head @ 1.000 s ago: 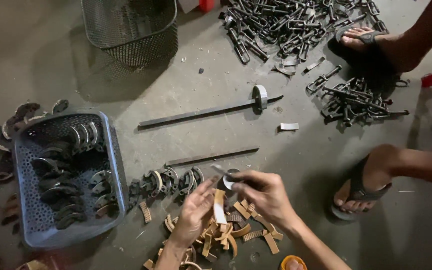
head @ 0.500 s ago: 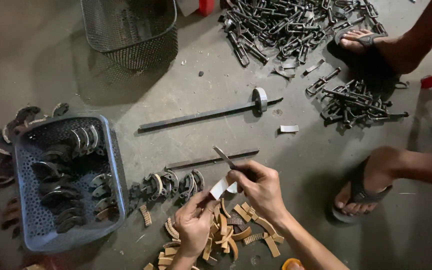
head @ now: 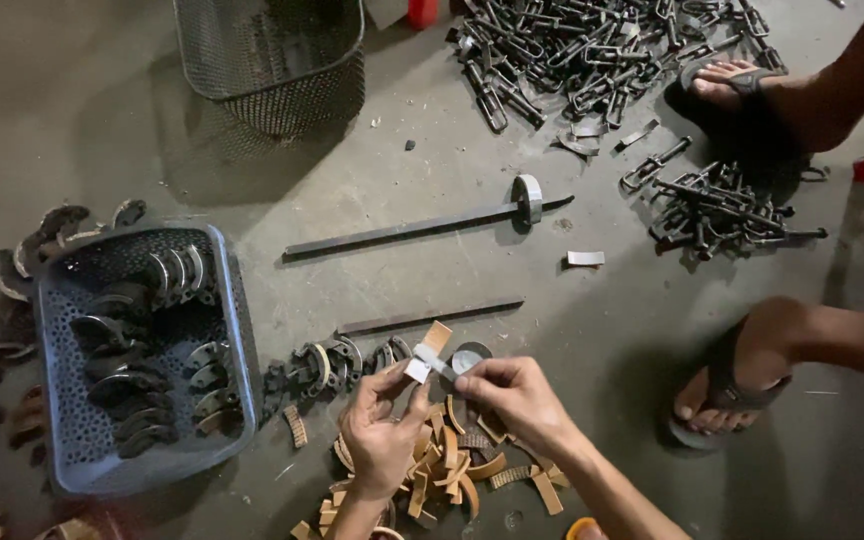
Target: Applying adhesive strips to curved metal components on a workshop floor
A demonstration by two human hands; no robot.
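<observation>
Nearest the camera, a heap of curved tan lining strips (head: 452,480) lies on the concrete floor (head: 372,200), and both forearms rise from the bottom edge over it. The left hand (head: 382,435) is turned palm inward, thumb and forefinger pinched narrowly on the lower end of a short tan strip (head: 430,348) that tilts up to the right. The right hand (head: 512,395) reaches in from the right with its knuckles up, fingertips closed on a small pale piece (head: 442,362) that touches the strip's middle; what that piece is cannot be told. Just behind the hands a row of curved metal shoes (head: 327,365) leans together, and to the left a blue plastic basket (head: 242,330) holds more of them. A sandalled foot (head: 722,390) rests to the right. Farther off lie a short flat bar (head: 430,317), then a long bar with a disc (head: 427,226) on it. At the far edge stand a wire mesh basket (head: 282,60) and a pile of dark metal links (head: 592,50).
</observation>
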